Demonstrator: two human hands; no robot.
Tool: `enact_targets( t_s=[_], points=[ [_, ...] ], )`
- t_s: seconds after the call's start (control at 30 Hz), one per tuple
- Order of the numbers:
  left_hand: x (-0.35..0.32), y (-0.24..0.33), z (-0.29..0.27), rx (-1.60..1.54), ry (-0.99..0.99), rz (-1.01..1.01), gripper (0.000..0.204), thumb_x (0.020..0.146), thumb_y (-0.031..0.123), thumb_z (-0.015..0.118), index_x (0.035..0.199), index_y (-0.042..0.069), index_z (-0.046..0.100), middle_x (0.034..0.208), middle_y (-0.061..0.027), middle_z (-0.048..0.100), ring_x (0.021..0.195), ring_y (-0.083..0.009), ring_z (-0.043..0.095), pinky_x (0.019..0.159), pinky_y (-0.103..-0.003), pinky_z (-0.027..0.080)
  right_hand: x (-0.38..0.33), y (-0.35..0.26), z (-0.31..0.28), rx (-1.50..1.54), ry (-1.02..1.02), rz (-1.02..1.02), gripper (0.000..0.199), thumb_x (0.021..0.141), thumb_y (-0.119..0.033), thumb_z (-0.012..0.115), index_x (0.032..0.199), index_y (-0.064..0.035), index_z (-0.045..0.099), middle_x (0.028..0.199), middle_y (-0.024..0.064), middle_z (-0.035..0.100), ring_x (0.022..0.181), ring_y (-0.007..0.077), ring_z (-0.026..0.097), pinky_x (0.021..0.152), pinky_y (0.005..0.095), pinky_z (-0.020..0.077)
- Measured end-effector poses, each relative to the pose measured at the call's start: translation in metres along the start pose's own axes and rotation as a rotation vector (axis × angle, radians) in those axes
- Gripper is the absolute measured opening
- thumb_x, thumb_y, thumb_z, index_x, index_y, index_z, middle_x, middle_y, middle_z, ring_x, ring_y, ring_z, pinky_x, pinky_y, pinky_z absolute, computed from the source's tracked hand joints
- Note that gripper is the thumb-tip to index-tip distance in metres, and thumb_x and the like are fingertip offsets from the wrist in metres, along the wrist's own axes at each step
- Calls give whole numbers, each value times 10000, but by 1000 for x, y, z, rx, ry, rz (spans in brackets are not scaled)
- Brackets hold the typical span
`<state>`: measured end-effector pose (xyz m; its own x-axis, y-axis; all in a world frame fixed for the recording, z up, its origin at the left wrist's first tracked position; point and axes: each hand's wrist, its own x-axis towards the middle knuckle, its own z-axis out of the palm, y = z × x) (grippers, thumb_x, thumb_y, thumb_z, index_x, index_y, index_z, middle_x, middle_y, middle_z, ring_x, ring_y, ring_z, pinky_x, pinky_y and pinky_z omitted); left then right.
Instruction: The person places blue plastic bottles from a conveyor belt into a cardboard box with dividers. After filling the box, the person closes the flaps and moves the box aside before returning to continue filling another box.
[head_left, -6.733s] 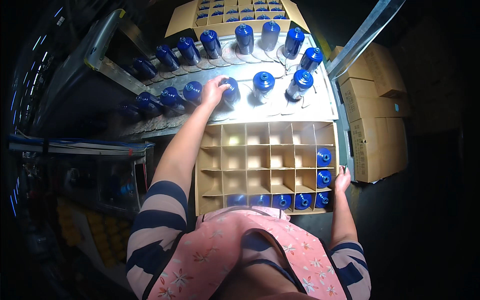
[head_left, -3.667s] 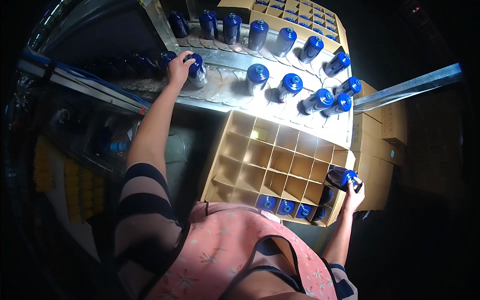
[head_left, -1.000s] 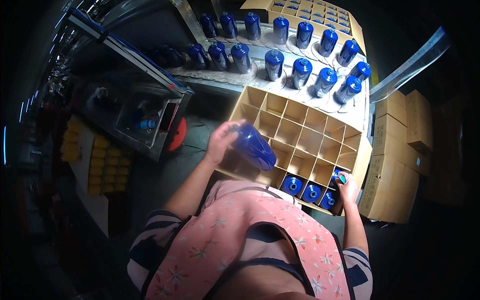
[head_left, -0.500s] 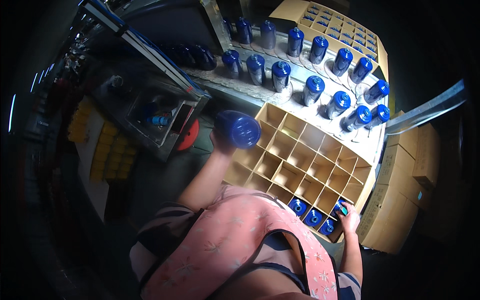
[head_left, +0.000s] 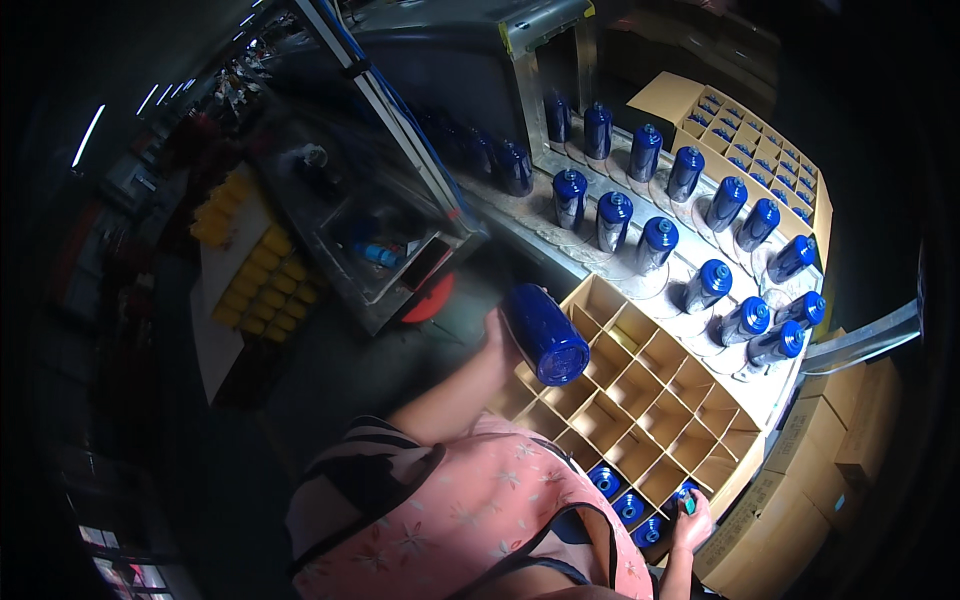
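Carton (head_left: 745, 472) with cardboard dividers sits before us, set at a slant, most of its compartments bare. At its 10 o'clock our left hand (head_left: 497, 345) is clamped round a deep blue bottle (head_left: 548, 335), which we hold tilted over that side of the carton, its base facing 5 o'clock and up at us; its neck is hidden. Our right hand (head_left: 692, 520) is at the carton's 5 o'clock, thumb and fingers pinched together on a small teal thing (head_left: 690, 506) just beside the top of another blue bottle (head_left: 684, 491) in a compartment; we cannot tell whether they grip that bottle too. Three blue bottles (head_left: 628, 508) stand in a line of compartments at the carton's 6 o'clock. Towards 1 o'clock from the carton, a conveyor (head_left: 640, 281) carries two rows of upright blue bottles (head_left: 658, 243), and beyond it we see an open box (head_left: 665, 96) of bottles in dividers. Stacked brown boxes (head_left: 770, 530) lie at our 4 o'clock. At 9 o'clock we have a red disc (head_left: 430, 300) and, farther out, rows of yellow objects (head_left: 268, 285).
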<state>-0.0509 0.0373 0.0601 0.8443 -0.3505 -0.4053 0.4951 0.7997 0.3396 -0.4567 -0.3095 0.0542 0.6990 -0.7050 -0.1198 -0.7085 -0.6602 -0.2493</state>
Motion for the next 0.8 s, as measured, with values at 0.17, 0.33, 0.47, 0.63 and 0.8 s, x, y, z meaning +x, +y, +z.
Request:
enact_targets(
  t_s=[0.17,0.33,0.47,0.63,0.8],
  points=[
    [2,0,-11,49,265,93,456,970,266,280,1109,-4,620,1038,-165,667,970,-287,646,902,-391,523,4,-5,-1,43,41,-11,388,708,-110,796,1074,-150,674,1046,66,683,932,303,650,803,378,504],
    [-4,-11,-25,36,272,46,443,968,344,313,1094,46,616,1084,-142,659,998,-309,630,930,-467,506,-12,-32,-30,45,93,-104,376,714,-101,789,1071,-119,671,1043,80,686,943,306,649,814,382,501],
    [-7,-20,-22,-3,266,0,459,973,289,261,1128,10,591,1097,-169,647,1008,-323,627,942,-469,498,-25,-58,-52,37,139,-169,372,716,-93,785,1069,-112,669,1040,82,687,946,305,648,818,383,500],
    [-15,-17,1,-169,130,48,439,987,293,280,1107,2,586,1062,-174,651,978,-331,632,916,-452,512,-25,-69,-59,33,146,-168,370,716,-86,781,1068,-109,667,1037,84,686,947,305,647,819,384,499],
    [-19,0,14,-49,109,0,452,929,437,462,1011,32,644,976,-158,682,903,-321,655,855,-458,534,-23,-67,-58,40,143,-171,369,717,-79,777,1067,-106,665,1033,86,684,947,306,646,820,384,498]
  ],
)
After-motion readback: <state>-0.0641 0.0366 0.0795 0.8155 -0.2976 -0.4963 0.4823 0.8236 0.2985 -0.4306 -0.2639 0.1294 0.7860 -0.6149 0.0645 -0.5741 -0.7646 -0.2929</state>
